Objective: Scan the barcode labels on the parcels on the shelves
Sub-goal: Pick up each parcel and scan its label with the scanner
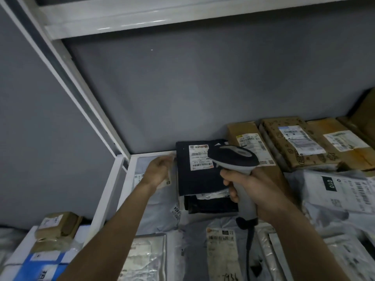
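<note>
My right hand [251, 191] grips the handle of a grey and black barcode scanner [233, 157], whose head hangs over the white label [197, 157] of a black parcel [194, 179] on the shelf. My left hand [157, 171] reaches to the back left corner and rests with relaxed fingers on a pale grey poly bag [160, 201] with a label under the palm. Brown cardboard parcels [284, 142] with labels lie to the right along the back wall.
White shelf frame posts [105, 195] stand at the left, with an upper shelf [142, 21] overhead. Several grey and silver mailers [334, 199] cover the front of the shelf. A taped brown package [56, 230] sits on a blue and white box at lower left. The scanner cable [248, 252] hangs down.
</note>
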